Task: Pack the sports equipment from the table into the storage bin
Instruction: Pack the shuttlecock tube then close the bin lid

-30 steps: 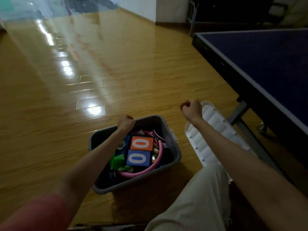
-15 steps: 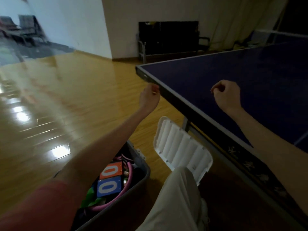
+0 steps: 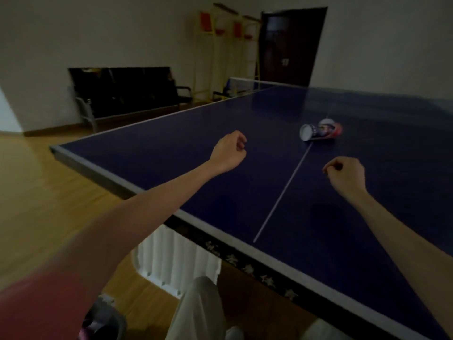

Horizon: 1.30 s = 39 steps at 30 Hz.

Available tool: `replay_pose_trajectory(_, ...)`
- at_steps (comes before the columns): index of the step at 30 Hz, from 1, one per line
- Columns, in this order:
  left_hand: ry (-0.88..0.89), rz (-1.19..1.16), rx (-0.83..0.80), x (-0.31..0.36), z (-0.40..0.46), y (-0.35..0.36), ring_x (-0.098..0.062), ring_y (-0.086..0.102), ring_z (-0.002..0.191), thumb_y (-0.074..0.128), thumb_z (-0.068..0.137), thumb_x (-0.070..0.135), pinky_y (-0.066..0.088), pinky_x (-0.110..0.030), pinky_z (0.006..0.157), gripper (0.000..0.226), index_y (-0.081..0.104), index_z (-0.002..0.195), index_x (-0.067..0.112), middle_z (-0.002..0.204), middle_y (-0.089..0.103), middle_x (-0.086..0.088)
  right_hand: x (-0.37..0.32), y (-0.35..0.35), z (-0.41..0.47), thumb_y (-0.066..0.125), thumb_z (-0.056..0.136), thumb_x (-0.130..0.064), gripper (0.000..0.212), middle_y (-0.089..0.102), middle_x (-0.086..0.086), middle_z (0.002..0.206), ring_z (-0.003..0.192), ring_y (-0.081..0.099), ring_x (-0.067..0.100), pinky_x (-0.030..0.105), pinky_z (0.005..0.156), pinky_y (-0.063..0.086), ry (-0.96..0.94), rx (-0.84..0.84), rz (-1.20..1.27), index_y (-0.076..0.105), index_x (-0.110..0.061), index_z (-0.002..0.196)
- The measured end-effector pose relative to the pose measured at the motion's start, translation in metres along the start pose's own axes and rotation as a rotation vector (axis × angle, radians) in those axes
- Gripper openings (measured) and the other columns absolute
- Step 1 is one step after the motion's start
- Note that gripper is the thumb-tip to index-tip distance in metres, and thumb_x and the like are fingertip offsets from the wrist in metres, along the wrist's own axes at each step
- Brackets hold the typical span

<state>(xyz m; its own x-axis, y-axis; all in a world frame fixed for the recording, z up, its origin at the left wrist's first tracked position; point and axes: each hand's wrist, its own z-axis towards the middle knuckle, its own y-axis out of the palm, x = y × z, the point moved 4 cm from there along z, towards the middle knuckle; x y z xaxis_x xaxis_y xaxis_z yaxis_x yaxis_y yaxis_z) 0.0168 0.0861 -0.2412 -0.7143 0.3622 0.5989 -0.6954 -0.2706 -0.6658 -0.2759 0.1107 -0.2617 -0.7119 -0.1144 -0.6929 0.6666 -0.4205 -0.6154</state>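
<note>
Head view, my left hand (image 3: 229, 150) loosely fisted and empty above the blue table (image 3: 171, 148), my right hand (image 3: 346, 176) curled shut on nothing, a cup (image 3: 316, 133) lying on its side by the centre line beyond both, storage bin (image 3: 107, 320) corner on the floor at lower left, white lid (image 3: 176, 261) under the table edge.

One counter (image 3: 245, 182), with one white line (image 3: 282, 192) down its middle. One tube (image 3: 316, 133) lies on its side at the far right of it. Two hands (image 3: 229, 153), left and right (image 3: 345, 177), each curled and bare of any load. One white lid (image 3: 176, 261) near, under the counter's edge. One bin (image 3: 105, 320) corner at near left. One dark bench (image 3: 127, 94) far left. Two yellow stands (image 3: 215, 45) far back. One door (image 3: 289, 45).
</note>
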Motion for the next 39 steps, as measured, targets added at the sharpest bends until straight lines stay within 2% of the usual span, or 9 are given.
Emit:
replay_pose_trajectory(8,0.150,0.107,-0.214,0.021,0.062,0.090,-0.014,0.055,0.094,0.058,0.084,0.014,0.045,-0.027,0.080,0.036,0.050,0.119,0.014,0.114,0.052,-0.003,0.048,0.004,0.040,0.049,0.087,-0.001,0.018,0.064,0.003,0.086,0.072,0.059,0.012,0.023,0.058,0.045,0.086,-0.014,-0.068,0.064,-0.010,0.086)
replay_pose_trajectory(11,0.204,0.133,-0.228,0.017,0.094,0.117,-0.015,0.052,0.100,0.058,0.085,0.016,0.046,-0.029,0.086,0.039,0.048,0.122,0.014,0.120,0.049,-0.004,0.061,0.016,0.075,0.050,0.087,-0.001,0.016,0.063,0.004,0.090,0.081,0.060,0.018,0.029,0.066,0.048,0.095,-0.018,-0.102,0.064,-0.008,0.089)
replay_pose_trajectory(15,0.250,0.145,-0.232,0.006,0.156,0.160,-0.019,0.050,0.109,0.058,0.085,0.018,0.045,-0.030,0.089,0.042,0.045,0.125,0.013,0.126,0.044,-0.006,0.081,0.031,0.136,0.050,0.087,-0.001,0.015,0.060,0.002,0.091,0.083,0.056,0.014,0.028,0.069,0.043,0.099,0.024,-0.148,0.063,-0.007,0.092)
replay_pose_trajectory(21,0.117,0.063,-0.177,0.001,0.213,0.192,-0.022,0.046,0.117,0.066,0.083,0.030,0.040,-0.027,0.089,0.063,0.035,0.135,0.012,0.135,0.035,-0.009,0.102,0.037,0.192,0.051,0.087,-0.001,0.015,0.060,-0.001,0.092,0.084,0.056,0.012,0.023,0.069,0.041,0.153,0.011,-0.112,0.063,-0.009,0.093)
replay_pose_trajectory(26,0.035,0.111,-0.284,0.024,0.251,0.211,-0.030,0.033,0.131,0.075,0.073,0.046,0.038,-0.038,0.105,0.101,0.015,0.146,0.010,0.146,0.020,-0.014,0.111,0.026,0.217,0.052,0.088,-0.002,0.014,0.061,0.000,0.093,0.073,0.054,0.005,0.015,0.056,0.039,0.248,-0.082,-0.097,0.061,-0.011,0.094)
replay_pose_trajectory(31,0.020,0.241,-0.416,0.058,0.305,0.237,-0.034,0.020,0.141,0.077,0.068,0.051,0.032,-0.047,0.110,0.113,0.007,0.150,0.015,0.155,0.007,-0.015,0.115,0.012,0.253,0.052,0.088,-0.003,0.016,0.060,0.000,0.093,0.073,0.056,0.009,0.019,0.057,0.045,0.322,-0.137,-0.075,0.057,-0.011,0.101)
replay_pose_trajectory(33,0.022,0.302,-0.471,0.065,0.323,0.250,-0.034,0.021,0.141,0.077,0.066,0.055,0.033,-0.050,0.109,0.115,0.007,0.150,0.017,0.156,0.009,-0.014,0.116,0.008,0.267,0.050,0.089,-0.002,0.020,0.058,0.001,0.086,0.068,0.055,0.011,0.024,0.057,0.047,0.311,-0.160,-0.089,0.054,-0.008,0.108)
replay_pose_trajectory(36,-0.060,0.342,-0.553,0.062,0.337,0.268,-0.032,0.032,0.134,0.076,0.061,0.061,0.037,-0.049,0.105,0.117,0.013,0.148,0.017,0.151,0.024,-0.013,0.122,0.006,0.287,0.048,0.090,-0.002,0.024,0.057,0.004,0.076,0.062,0.053,0.016,0.032,0.055,0.047,0.297,-0.190,-0.103,0.048,-0.006,0.113)
replay_pose_trajectory(39,-0.126,0.306,-0.654,0.049,0.339,0.278,-0.024,0.052,0.113,0.079,0.064,0.050,0.048,-0.040,0.092,0.089,0.036,0.133,0.014,0.132,0.050,-0.008,0.129,0.010,0.312,0.046,0.089,-0.002,0.030,0.056,0.005,0.073,0.058,0.051,0.016,0.032,0.050,0.043,0.293,-0.227,-0.105,0.044,-0.006,0.119)
